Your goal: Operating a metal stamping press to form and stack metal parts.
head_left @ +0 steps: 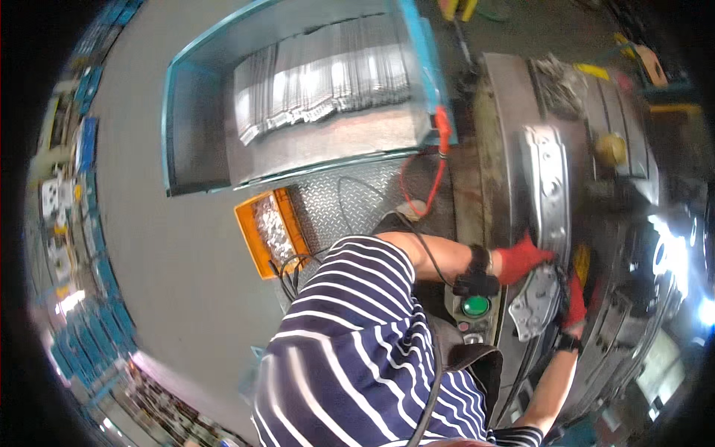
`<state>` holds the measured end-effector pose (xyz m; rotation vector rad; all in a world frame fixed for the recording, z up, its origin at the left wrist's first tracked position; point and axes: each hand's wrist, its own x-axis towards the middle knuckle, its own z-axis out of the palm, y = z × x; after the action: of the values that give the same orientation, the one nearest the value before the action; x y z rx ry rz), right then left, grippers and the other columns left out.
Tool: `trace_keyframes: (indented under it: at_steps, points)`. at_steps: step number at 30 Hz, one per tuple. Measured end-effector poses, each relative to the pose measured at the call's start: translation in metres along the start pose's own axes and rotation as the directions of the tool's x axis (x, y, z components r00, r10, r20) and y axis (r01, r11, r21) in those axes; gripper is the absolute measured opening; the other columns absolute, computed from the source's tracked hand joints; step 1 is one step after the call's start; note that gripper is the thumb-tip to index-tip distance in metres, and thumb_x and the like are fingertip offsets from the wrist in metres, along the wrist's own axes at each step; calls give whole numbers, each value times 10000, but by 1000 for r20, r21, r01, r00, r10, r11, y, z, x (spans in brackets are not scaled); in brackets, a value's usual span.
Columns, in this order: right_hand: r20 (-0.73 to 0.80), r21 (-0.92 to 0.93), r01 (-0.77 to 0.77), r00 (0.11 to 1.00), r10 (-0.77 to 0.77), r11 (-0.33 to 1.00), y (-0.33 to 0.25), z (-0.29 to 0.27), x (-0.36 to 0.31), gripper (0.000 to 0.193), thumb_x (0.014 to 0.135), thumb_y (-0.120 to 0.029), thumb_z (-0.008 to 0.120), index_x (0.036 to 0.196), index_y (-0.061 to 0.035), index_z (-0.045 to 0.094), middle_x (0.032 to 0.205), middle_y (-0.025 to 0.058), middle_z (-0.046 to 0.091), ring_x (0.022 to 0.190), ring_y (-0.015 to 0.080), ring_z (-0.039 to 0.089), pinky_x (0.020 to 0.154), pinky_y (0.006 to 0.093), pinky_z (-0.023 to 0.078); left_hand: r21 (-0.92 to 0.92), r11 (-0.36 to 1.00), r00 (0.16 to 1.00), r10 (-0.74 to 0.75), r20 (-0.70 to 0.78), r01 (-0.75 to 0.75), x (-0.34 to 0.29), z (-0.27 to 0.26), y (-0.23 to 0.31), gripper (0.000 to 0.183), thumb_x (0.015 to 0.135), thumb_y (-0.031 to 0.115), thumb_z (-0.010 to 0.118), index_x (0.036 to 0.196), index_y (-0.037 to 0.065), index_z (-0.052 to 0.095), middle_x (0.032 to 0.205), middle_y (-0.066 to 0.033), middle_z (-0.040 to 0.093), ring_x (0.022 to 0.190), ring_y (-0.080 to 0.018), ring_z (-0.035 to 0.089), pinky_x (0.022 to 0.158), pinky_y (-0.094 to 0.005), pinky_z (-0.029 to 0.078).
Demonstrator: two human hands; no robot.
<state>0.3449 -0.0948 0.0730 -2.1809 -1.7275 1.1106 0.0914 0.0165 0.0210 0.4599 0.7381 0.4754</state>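
Note:
My left hand [523, 261], in a red glove, is closed at the near end of a long pressed-metal channel [550, 186] with holes and ridges. The channel lies along the grey machine bed [514, 112]. Just below the left hand is a flat grey metal plate [532, 305] with small holes and a curved edge. On the plate's right side, my right hand [575, 302], also red-gloved, has its fingers bent against it. Blur and the plate partly hide the right fingers. Black bands circle both wrists.
A green push button [475, 305] sits on a control box below my left wrist. Left of the machine stands a large blue bin [167, 134] of stacked metal strips. An orange crate [261, 261] of small metal pieces, a red cable [406, 194] and a tread-plate platform [320, 212] are nearby.

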Motion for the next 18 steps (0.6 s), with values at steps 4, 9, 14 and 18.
trace_keyframes:
  at_steps: [4,9,14,18]
  points:
    - [102,58,-29,995,23,998,-83,-15,23,620,935,-228,536,1447,15,287,1470,184,360,1362,267,341,1128,329,236,49,998,992,35,-123,-29,6,2,-3,851,802,294,729,1440,34,230,1321,-136,490,1179,-250,487,976,-358,412]
    - [3,115,-12,1000,11,993,-101,13,24,658,925,-277,552,1442,29,283,1470,222,345,1372,296,329,1133,342,235,-67,997,988,58,142,-49,-37,-8,40,721,834,248,699,1420,66,322,1302,-121,515,1188,-245,485,999,-338,391]
    - [-13,-18,-8,1000,8,1000,-95,18,21,700,930,-333,551,1438,52,261,1472,253,318,1388,307,293,1140,372,222,126,982,973,117,196,-144,-44,-25,61,312,906,275,607,1116,48,653,1001,-98,672,901,-179,645,829,-327,494]
    - [-20,280,22,1000,-17,960,-98,21,34,755,918,-382,575,1446,48,248,1476,226,323,1365,284,327,1124,364,251,-78,992,993,-99,66,104,-35,-14,57,334,896,262,626,1145,40,605,1003,-66,658,853,-144,646,732,-298,515]
